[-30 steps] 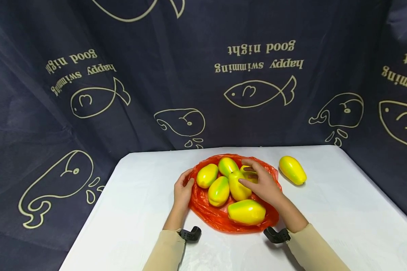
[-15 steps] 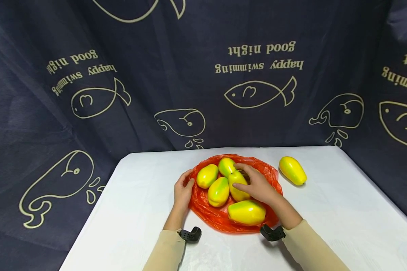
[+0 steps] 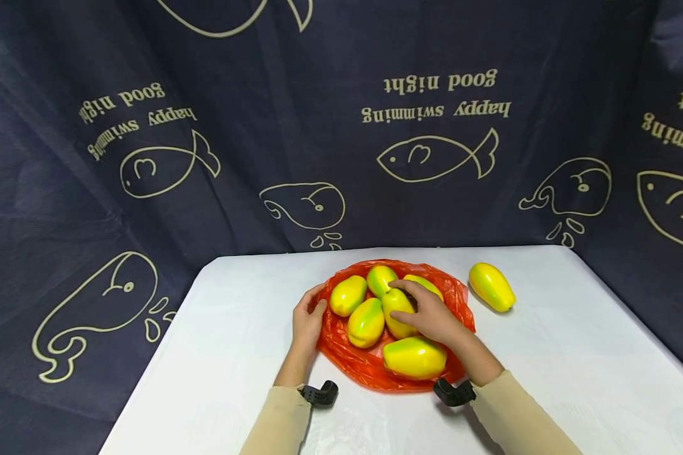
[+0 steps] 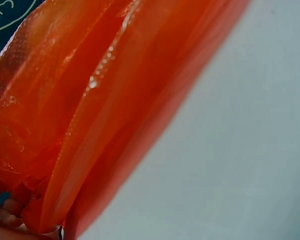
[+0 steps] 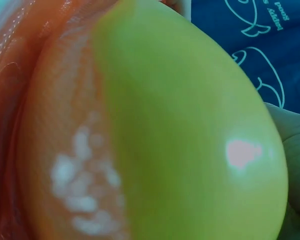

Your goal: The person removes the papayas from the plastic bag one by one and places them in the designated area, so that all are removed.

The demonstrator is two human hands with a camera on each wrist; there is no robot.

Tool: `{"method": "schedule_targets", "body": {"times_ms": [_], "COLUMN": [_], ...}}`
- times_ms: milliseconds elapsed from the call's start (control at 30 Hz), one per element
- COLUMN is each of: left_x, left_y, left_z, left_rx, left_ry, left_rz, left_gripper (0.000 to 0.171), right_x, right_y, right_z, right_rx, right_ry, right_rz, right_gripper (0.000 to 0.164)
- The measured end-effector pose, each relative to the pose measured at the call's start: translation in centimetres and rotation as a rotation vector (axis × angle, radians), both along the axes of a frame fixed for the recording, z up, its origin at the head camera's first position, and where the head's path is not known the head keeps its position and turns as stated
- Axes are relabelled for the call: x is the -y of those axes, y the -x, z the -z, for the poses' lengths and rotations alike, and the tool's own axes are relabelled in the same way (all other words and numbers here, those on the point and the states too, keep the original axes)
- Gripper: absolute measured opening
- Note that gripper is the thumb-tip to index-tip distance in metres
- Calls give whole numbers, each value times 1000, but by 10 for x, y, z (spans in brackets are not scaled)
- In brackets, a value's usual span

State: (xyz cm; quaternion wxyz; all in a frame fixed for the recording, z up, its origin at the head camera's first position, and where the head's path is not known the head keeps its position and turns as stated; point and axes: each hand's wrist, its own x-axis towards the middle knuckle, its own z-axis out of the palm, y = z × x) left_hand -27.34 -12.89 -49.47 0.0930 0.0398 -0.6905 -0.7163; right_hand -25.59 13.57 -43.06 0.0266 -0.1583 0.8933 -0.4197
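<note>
- L hand (image 3: 308, 322): fingers pinching L edge of red bag (image 3: 344, 357), which sits lower ctr of frame.
- R hand (image 3: 430, 314): thumb + fingers curled round ctr fruit (image 3: 396, 311), yellow-green, inside bag.
- 5 other fruits (image 3: 348, 295) in bag, around it.
- Loose fruit (image 3: 492, 286) on white table (image 3: 575, 360), R of bag, apart.

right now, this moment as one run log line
left hand: grips red bag; right hand: holds yellow-green fruit inside red bag; loose fruit: on table
</note>
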Motion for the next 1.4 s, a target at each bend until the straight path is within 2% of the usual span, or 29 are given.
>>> {"method": "schedule_targets", "body": {"times_ms": [333,833,1100,1400], "left_x": [0,-1,-1,1], "left_y": [0,-1,-1,1], "left_z": [1,0,0,3], "left_rx": [-11,-2,3,-3], "left_ry": [9,-9,2,6], "left_rz": [-1,10,2,5], "left_gripper": [36,36,36,35], "right_x": [-1,-5,-7,-10], "right_y": [-2,-7,-10,-10], "right_z": [2,4,2,0], "right_rx": [-2,-37,-21,-55], "right_ry": [-1,66,161,202], "right_rz": [26,42,48,39], "right_gripper": [62,58,54,54]}}
